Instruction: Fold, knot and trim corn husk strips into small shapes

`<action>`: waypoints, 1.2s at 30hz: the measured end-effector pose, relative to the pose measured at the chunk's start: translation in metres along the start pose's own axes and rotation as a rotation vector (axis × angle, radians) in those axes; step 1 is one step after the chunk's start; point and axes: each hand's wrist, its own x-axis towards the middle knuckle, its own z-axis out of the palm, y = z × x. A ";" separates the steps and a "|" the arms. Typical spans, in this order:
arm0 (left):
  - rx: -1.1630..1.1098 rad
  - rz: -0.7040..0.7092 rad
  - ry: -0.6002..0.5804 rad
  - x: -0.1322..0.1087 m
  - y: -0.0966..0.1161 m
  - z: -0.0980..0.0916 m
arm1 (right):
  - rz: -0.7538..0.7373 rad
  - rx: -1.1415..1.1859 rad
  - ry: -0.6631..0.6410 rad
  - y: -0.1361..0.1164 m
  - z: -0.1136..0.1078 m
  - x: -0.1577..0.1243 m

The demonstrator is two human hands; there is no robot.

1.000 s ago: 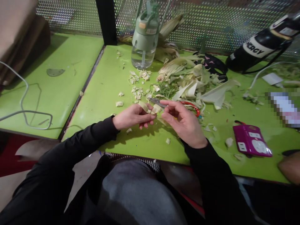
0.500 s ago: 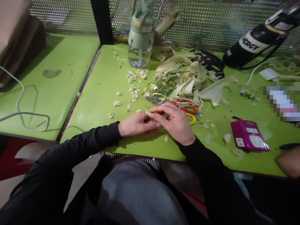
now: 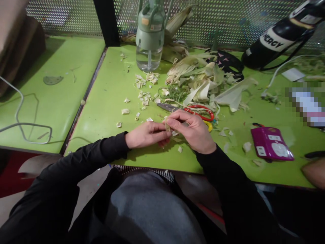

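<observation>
Husk strip pinched where two hands meet

The husk strip, pale and narrow, sits above the near part of the tabletop, right in the gap where the hands come together. The right hand grasps it between thumb and index finger, and the strip shows just beyond those fingertips, standing roughly upright. The left hand meets it from the other side, thumb and fingers drawn close together at the strip; whether they grip its lower end cannot be told, since the fingers hide it.

Just beyond the right hand lie the scissors, blades pointing left, with the red handle in plain sight and the yellow one partly covered by the hand. Small husk pieces are scattered beyond the left hand, and a heap of husks lies behind the scissors.

One second ago the right hand was apart from the left, its fingers over the scissors, while the strip curled up from the left hand alone. Half a second ago the hands had already met, but the strip leaned to the left over the left fingers; now it stands straighter. The scissors' red handle, largely covered at first, has come into view.
</observation>
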 end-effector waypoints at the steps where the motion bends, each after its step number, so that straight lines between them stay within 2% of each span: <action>1: -0.018 -0.027 -0.033 0.000 -0.002 0.002 | 0.014 0.016 -0.005 -0.001 0.001 0.000; 5: -0.134 -0.138 -0.106 0.002 -0.009 0.008 | 0.032 0.032 0.013 -0.004 0.005 0.000; 7: -0.228 -0.157 -0.053 0.003 -0.008 0.008 | 0.046 0.006 0.038 -0.005 0.002 0.000; 11: -0.442 -0.110 0.163 0.004 0.003 0.002 | 0.092 -0.109 0.151 -0.003 -0.013 -0.001; 13: -0.503 -0.110 0.231 0.003 0.007 -0.002 | 0.118 -0.120 0.134 0.001 -0.017 -0.001; 18: -0.492 -0.112 0.267 0.003 0.009 -0.004 | 0.160 -0.083 0.038 0.002 -0.016 -0.001; 24: -0.489 -0.006 0.378 0.001 0.011 -0.005 | 0.037 -0.164 0.144 -0.008 -0.014 -0.004; 27: -0.494 -0.029 0.363 -0.002 0.015 -0.008 | 0.060 -0.142 0.184 -0.006 -0.015 -0.004; 30: -0.513 -0.106 0.328 -0.003 0.018 -0.011 | 0.075 -0.207 0.130 -0.001 -0.017 -0.002; 33: -0.535 -0.149 0.315 -0.002 0.018 -0.013 | -0.026 -0.389 0.094 0.002 -0.019 0.000; 36: -0.473 -0.108 0.294 -0.002 0.017 -0.011 | -0.179 -0.579 0.103 0.004 -0.015 0.000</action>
